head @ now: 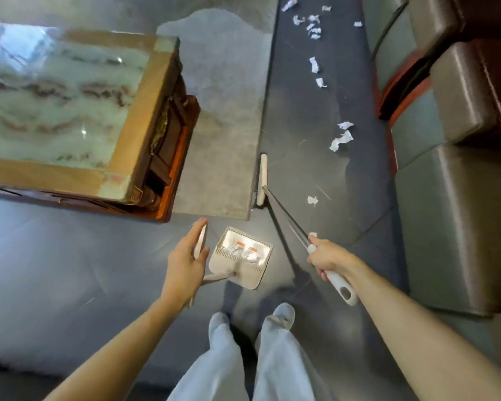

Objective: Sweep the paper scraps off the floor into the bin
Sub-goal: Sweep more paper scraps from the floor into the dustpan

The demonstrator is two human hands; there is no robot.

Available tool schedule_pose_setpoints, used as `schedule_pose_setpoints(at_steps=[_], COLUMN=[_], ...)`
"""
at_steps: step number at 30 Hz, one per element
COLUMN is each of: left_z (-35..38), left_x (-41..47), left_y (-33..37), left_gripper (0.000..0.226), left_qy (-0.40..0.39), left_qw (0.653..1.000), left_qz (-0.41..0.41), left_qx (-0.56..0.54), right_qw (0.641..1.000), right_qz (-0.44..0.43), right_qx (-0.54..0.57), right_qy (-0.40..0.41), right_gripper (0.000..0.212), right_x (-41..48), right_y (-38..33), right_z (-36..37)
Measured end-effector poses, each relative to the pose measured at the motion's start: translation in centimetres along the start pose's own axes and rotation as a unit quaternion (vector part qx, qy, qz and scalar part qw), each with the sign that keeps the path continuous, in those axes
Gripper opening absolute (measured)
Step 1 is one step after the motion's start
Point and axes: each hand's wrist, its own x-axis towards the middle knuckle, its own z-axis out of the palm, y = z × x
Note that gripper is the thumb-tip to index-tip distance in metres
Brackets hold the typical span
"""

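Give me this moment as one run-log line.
left hand holds dustpan | right hand grips broom | broom head by rug | paper scraps unswept

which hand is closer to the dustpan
Left. The left hand grips the dustpan by its handle, right beside the pan. The right hand is off to the pan's other side, holding the broom.

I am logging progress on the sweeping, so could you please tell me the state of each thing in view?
Broom: head down on the floor beside the rug, handle gripped by the right hand.
Dustpan: resting on the floor, handle held by the left hand.
Paper scraps: scattered on the floor, not yet swept up.
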Motion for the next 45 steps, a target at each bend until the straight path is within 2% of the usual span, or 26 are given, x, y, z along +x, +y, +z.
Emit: schedule_pose_setpoints(at_steps=[5,6,9,11,16,21,25,28,32,34,37,42,45], left_z=[0.7,0.6,0.2,0.1,0.5,2.8,4.1,4.9,6.2,7.0,8.0,7.4,6.1], left_x=[0.6,0.7,0.7,0.5,-0.3,-1.7,-1.2,-0.6,0.4,1.1,1.9,1.7,1.4], left_y=[0.4,0.4,0.1,-0.2,-0.2,0.6,0.8,0.5,1.1,2.0,3.1,2.5,1.7], left_gripper=[0.056,0.056,0.057,0.058,0.056,0.053,0.054,0.055,0.055,0.055,0.055,0.057,0.057], left_qy=[0.018,0.021,0.022,0.020,-0.001,-0.079,-0.110,-0.150,-0.191,-0.196,-0.194,-0.188,-0.187], left_qw=[1.000,0.999,0.999,1.000,1.000,0.992,0.985,0.974,0.958,0.954,0.949,0.946,0.945], left_qz=[-0.013,-0.013,-0.012,-0.009,0.010,0.081,0.108,0.140,0.179,0.191,0.207,0.211,0.214], left_qx=[0.017,0.020,0.021,0.014,0.010,0.063,0.080,0.096,0.116,0.125,0.136,0.156,0.160], right_qw=[0.995,0.994,0.987,0.983,0.976,0.958,0.944,0.951,0.976,0.982,0.987,0.988,0.992], right_qz=[0.024,0.034,0.071,0.080,0.113,0.124,0.142,0.158,0.169,0.159,0.149,0.117,0.105], right_qx=[-0.066,-0.055,0.074,0.104,0.159,0.258,0.297,0.256,0.074,0.009,-0.003,-0.089,-0.056], right_qy=[-0.072,-0.091,-0.126,-0.131,-0.097,-0.026,0.029,0.079,0.118,0.102,0.055,-0.035,-0.047], right_gripper=[0.078,0.079,0.079,0.079,0.078,0.078,0.076,0.077,0.077,0.078,0.082,0.084,0.084], right_x=[-1.2,-2.0,-4.7,-6.5,-10.7,-13.0,-13.6,-13.6,-11.4,-10.0,-8.6,-12.1,-15.1], right_y=[2.0,2.7,5.0,6.6,10.4,13.2,14.9,15.7,14.8,13.5,11.6,10.3,10.4], right_z=[0.6,0.8,0.0,-1.2,-2.2,-0.2,0.2,1.3,3.7,5.0,7.3,6.6,4.1])
